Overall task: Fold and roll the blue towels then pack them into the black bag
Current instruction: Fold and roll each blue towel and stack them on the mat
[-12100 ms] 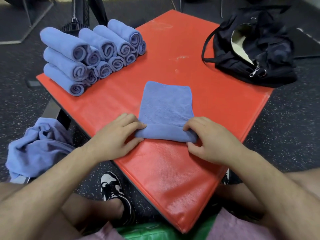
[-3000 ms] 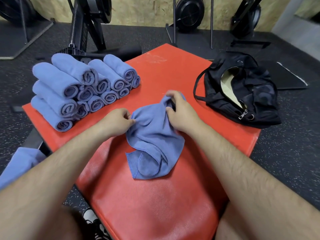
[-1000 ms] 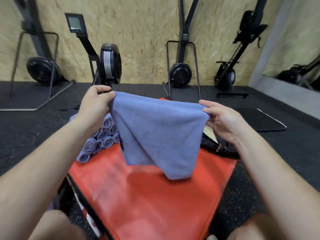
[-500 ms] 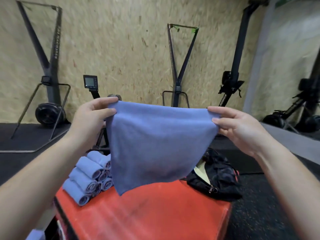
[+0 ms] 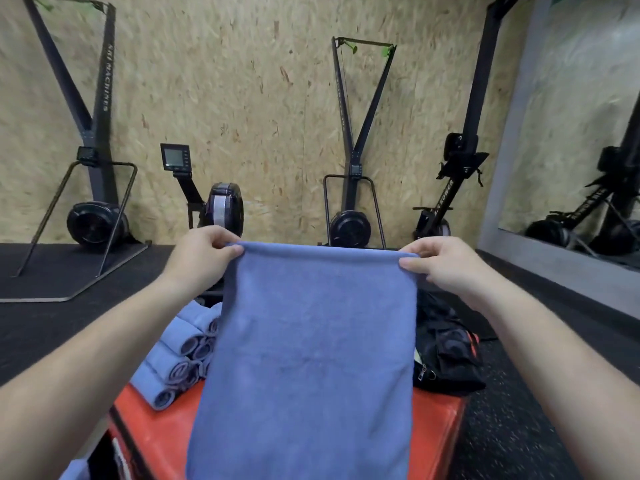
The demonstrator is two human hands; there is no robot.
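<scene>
A blue towel (image 5: 311,358) hangs flat and full length in the air in front of me. My left hand (image 5: 201,251) pinches its top left corner and my right hand (image 5: 440,261) pinches its top right corner. Behind it on the left, a stack of rolled blue towels (image 5: 176,362) lies on the red mat (image 5: 156,434). The black bag (image 5: 446,355) sits on the mat's right side, partly hidden by the hanging towel.
Rowing and ski machines (image 5: 349,216) stand against the wooden wall beyond the mat. A mirror (image 5: 588,133) leans at the right. Dark rubber floor (image 5: 512,438) surrounds the mat. A bit of blue cloth (image 5: 74,471) shows at the bottom left.
The towel went from a crumpled heap on the mat to being lifted by two corners. It now hangs straight and square instead of skewed, and my view has tilted up.
</scene>
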